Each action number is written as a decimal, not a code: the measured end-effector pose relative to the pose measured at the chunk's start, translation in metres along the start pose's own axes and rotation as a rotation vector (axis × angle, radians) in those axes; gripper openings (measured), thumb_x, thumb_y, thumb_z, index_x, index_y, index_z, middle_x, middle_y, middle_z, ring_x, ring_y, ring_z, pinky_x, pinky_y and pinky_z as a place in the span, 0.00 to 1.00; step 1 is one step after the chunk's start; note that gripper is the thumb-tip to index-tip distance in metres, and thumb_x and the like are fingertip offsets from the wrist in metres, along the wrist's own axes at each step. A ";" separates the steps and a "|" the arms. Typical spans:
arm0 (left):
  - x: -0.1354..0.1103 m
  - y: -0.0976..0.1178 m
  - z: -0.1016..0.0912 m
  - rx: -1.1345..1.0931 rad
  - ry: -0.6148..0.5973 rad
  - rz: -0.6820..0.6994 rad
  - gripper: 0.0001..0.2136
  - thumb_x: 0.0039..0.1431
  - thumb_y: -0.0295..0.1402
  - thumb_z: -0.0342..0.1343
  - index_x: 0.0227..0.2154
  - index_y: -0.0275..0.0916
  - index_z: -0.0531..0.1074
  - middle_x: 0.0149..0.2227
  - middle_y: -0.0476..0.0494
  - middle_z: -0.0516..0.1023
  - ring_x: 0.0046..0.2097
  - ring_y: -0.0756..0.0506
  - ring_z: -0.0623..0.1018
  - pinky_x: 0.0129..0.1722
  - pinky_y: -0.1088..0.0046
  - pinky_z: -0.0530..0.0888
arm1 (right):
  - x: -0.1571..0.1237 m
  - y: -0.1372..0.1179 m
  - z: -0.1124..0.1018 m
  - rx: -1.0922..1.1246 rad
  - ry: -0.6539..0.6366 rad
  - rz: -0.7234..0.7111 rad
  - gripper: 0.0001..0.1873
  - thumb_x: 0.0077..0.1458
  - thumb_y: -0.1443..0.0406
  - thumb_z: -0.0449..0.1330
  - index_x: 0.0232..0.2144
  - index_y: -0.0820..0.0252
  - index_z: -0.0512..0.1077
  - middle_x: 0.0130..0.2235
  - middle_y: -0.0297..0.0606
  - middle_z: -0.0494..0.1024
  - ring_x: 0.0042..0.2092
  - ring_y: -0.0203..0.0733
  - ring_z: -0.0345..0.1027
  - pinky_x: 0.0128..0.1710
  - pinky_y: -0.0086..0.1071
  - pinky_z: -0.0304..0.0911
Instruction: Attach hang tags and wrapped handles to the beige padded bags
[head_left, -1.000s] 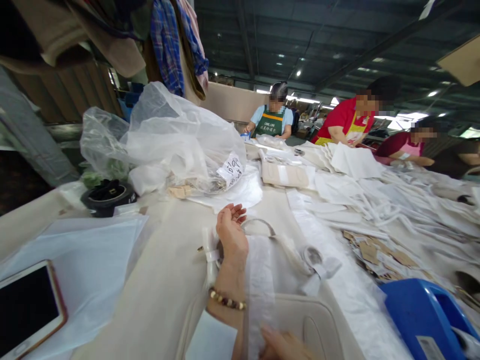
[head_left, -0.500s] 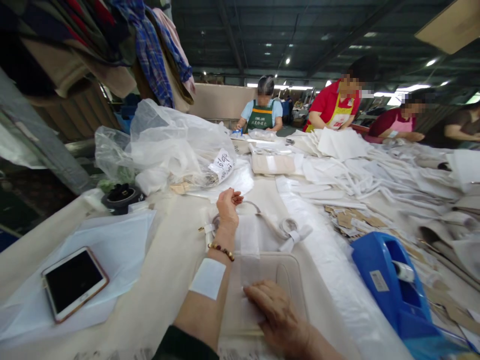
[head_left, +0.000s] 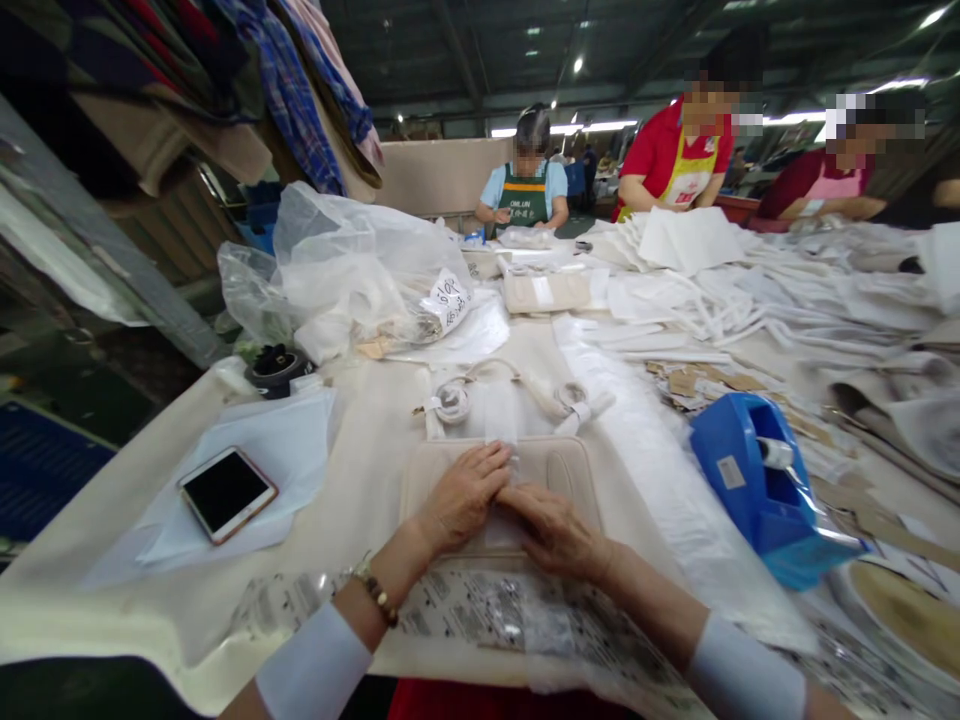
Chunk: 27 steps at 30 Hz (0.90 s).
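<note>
A beige handbag (head_left: pixel 429 470) lies flat in front of me, a translucent white strip (head_left: pixel 500 418) running over its middle. Its strap (head_left: pixel 452 400) is coiled beyond the bag's far edge, with white wrapping around the coils. My left hand (head_left: pixel 461 497) rests on the bag and strip, fingers stretched out and lying flat. Beside it, my right hand (head_left: pixel 559 530) has its fingers bent, its index fingertip meeting the left fingers over the strip. What the right fingertips hold, if anything, is hidden.
A blue tape dispenser (head_left: pixel 739 470) stands to the right, beside a long stack of clear plastic bags (head_left: pixel 660 500). On the left a phone (head_left: pixel 227 494) lies on white sheets. Printed plastic film (head_left: pixel 442 610) covers the near edge. Co-workers stand across the table.
My left hand has come back from beyond the bag's far edge onto the bag, beside the right hand. The view has shifted, showing more of the table's near edge.
</note>
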<state>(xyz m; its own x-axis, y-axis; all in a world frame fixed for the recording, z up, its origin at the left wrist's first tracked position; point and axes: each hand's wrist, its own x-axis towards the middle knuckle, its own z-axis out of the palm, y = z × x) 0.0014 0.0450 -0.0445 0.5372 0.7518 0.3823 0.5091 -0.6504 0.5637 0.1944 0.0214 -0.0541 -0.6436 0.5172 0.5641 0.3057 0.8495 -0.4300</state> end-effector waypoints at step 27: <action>-0.003 0.014 -0.017 0.436 -0.315 -0.038 0.23 0.56 0.41 0.57 0.52 0.36 0.64 0.62 0.38 0.59 0.63 0.34 0.55 0.60 0.52 0.57 | -0.030 -0.066 0.062 -0.046 0.195 0.009 0.14 0.62 0.71 0.43 0.33 0.61 0.67 0.31 0.40 0.76 0.33 0.40 0.68 0.32 0.32 0.66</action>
<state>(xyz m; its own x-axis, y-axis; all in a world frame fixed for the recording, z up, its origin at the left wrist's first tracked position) -0.0047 0.0358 -0.0255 0.6547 0.7503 0.0922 0.7278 -0.6586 0.1910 0.1500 -0.0570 -0.0860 -0.4937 0.5316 0.6882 0.3454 0.8462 -0.4059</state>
